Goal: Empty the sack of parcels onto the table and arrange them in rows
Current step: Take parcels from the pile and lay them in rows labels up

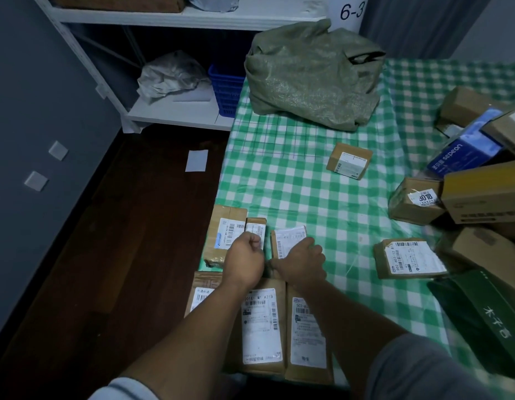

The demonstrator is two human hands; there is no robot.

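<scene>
L hand (244, 259) curls round a narrow parcel (256, 226), pinching its near end. R hand (303, 262) grips a small parcel (288, 238) just beside it, fingers bent over the label. Both parcels lie on the table (308, 197) w/ green check cloth, near its left edge, next to a flat parcel (226, 232). Nearer row: 3 labelled parcels side by side, incl. a long parcel (262, 324) below the wrists. Sack (311, 76) slumps crumpled at the far end. Lone box (348, 160) sits mid-table. Pile of boxes (481, 194) along the right side. Shelf unit (175, 111) w/ blue basket (226, 90) beyond.
</scene>
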